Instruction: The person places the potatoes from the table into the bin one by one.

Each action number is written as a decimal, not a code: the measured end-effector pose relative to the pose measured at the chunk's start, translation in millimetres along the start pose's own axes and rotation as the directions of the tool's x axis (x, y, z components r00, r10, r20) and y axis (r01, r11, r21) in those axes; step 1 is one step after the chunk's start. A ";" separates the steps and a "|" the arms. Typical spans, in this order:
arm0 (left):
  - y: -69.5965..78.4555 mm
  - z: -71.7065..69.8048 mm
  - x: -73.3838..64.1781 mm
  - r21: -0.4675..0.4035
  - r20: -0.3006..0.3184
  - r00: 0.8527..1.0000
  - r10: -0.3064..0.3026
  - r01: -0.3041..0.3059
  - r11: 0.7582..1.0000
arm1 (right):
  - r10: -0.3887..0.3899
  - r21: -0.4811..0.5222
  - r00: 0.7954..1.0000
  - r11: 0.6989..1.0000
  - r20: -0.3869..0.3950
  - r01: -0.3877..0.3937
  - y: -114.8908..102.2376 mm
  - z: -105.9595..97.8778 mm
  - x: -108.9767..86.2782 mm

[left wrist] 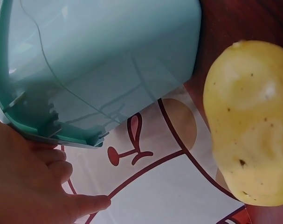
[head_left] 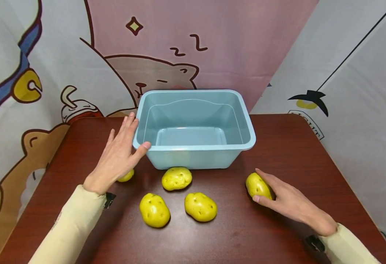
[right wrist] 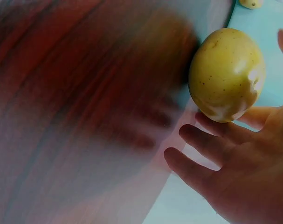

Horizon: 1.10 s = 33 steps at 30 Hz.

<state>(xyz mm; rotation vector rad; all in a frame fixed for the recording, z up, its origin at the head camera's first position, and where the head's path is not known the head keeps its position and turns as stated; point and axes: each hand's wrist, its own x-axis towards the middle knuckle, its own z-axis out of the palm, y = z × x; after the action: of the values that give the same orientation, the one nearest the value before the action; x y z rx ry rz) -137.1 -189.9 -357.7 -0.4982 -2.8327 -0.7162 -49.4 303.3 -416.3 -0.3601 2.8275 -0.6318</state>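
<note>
A light blue plastic tub (head_left: 186, 158) stands at the back of the table. My left hand (head_left: 118, 154) is at its front left corner, thumb over the rim and fingers stretched along the outer side. Partly hidden beneath that hand is a yellow potato (head_left: 126, 176), seen large as a potato (left wrist: 251, 123) in the left wrist view. My right hand (head_left: 287, 200) reaches around another potato (head_left: 257, 186) on the right side of the table. In the right wrist view its fingers (right wrist: 202, 144) are spread beside that potato (right wrist: 227, 74), with the thumb apart from it.
In front of the tub lie three more potatoes: one close to its wall (head_left: 177, 178), one nearer left (head_left: 154, 210) and one nearer right (head_left: 200, 207). The dark red wooden table (head_left: 232, 238) ends at a printed cloth (head_left: 239, 44) behind.
</note>
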 end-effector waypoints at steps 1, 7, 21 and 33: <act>-0.1 0.2 0.2 0.003 -0.003 1.000 0.003 -0.003 1.000 | -0.004 -0.003 1.000 1.000 -0.004 0.004 0.1 0.6 0.2; -0.3 0.2 1.5 0.016 -0.010 1.000 0.015 -0.014 1.000 | -0.030 -0.016 0.999 0.999 -0.023 0.029 0.9 4.0 1.7; 2.0 -3.4 0.0 0.011 0.030 0.999 -0.018 0.018 1.000 | -0.042 -0.005 0.997 0.999 -0.061 0.041 1.4 4.6 5.3; 2.4 -2.6 0.4 0.012 0.037 0.999 -0.013 0.013 1.000 | 0.002 0.041 0.992 0.999 -0.125 0.004 -11.7 -18.9 -2.2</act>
<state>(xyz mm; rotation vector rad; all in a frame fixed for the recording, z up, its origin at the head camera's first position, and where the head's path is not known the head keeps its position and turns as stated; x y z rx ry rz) -136.4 -189.0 -354.3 -0.4967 -2.8753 -0.6993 -50.2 301.0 -394.1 -0.3256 2.9270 -0.7367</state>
